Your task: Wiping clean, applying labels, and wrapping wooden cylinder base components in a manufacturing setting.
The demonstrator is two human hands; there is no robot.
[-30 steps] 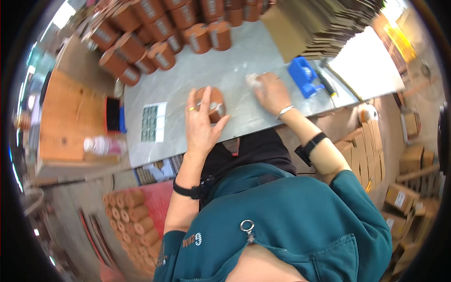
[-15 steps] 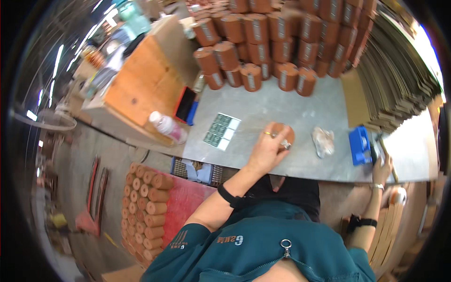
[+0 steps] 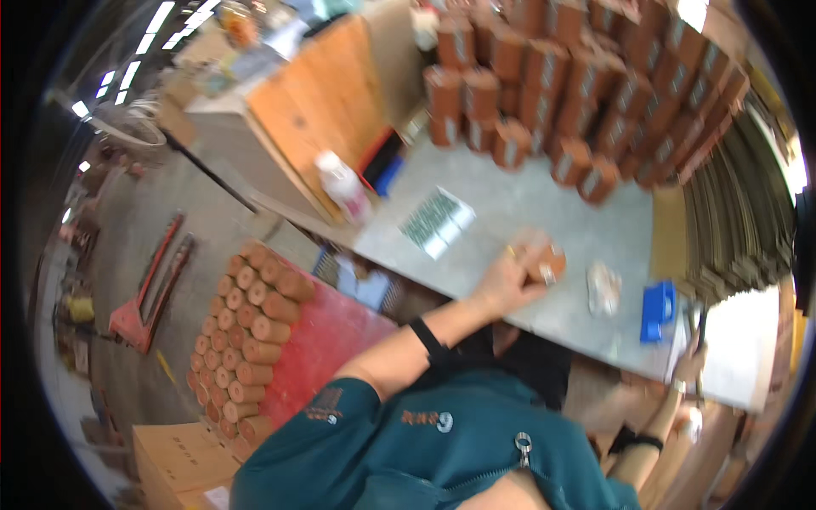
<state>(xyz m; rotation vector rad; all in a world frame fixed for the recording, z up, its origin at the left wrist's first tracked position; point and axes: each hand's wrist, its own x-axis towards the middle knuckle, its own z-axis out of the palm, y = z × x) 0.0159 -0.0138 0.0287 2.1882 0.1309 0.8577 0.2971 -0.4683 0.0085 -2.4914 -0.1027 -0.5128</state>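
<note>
On the grey metal tabletop (image 3: 510, 204), my left hand (image 3: 510, 279) closes round a brown roll (image 3: 554, 262), fingers over its top and thumb at the near side. A small pale mark shows on the roll's end. My right hand (image 3: 690, 365) is at the table's right edge, its fingers curled beside a dark bar-like piece; blur hides what they hold. Just left of that hand stands a blue box-shaped holder (image 3: 656, 311). A crumpled clear plastic bag (image 3: 603, 289) lies between the holder and the roll. Left of my left hand lies a sheet of green-and-white labels (image 3: 437, 221).
Brown rolls with pale strips (image 3: 544, 72) are stacked at the back. Flat cardboard sheets (image 3: 739, 204) stand at the right. A white bottle (image 3: 342, 183) is beside a wooden box (image 3: 314, 102). More rolls (image 3: 246, 331) lie on a red surface at lower left, near a red pallet jack (image 3: 140, 319).
The view has turned, so the table appears tilted and shifted right. My left hand stays on the roll. My right hand remains by the table's right edge, lower in the picture.
</note>
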